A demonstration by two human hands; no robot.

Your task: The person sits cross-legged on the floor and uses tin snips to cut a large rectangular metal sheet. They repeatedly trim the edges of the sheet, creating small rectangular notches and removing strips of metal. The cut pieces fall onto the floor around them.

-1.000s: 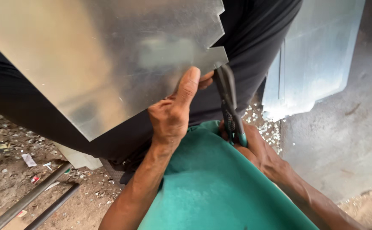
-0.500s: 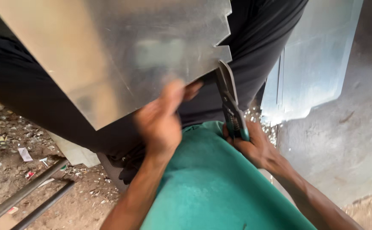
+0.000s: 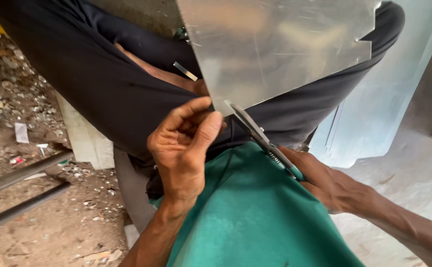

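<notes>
A shiny metal sheet (image 3: 275, 44) with a notched right edge lies across my dark-trousered legs. My left hand (image 3: 183, 148) pinches the sheet's lower corner between thumb and fingers. My right hand (image 3: 332, 185) grips the handles of tin snips (image 3: 258, 133), whose blades meet the sheet's lower edge just right of my left thumb. A thin metal offcut strip (image 3: 185, 71) rests on my thigh near the sheet's left edge. My green shirt (image 3: 255, 222) fills the lower middle of the view.
Two dark metal bars (image 3: 20, 190) lie on the dirt floor at the left among scraps and litter. A pale block (image 3: 87, 141) sits under my leg. More sheet metal (image 3: 374, 113) rests on the concrete at the right.
The sheet has been turned and shifted right and up. My left hand moved from its edge to the lower corner. The snips swung from upright to slanting under the sheet's edge.
</notes>
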